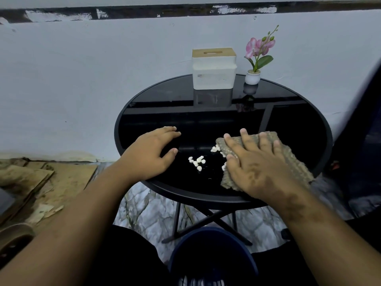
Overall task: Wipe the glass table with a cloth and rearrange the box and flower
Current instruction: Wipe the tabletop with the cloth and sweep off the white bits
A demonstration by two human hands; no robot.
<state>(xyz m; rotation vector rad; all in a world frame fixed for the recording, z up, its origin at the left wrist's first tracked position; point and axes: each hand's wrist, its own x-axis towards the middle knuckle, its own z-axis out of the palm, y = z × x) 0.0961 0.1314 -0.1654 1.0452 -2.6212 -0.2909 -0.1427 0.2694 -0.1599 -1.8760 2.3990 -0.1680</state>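
While R hand [259,164] presses cloth [296,162], crumbs [196,161] alongside, box [214,69], flower [258,52] behind.

cloth [268,159] part-hidden under right hand [257,168]

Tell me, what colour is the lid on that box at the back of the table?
Light wood tan, on a white box; the head view shows it.
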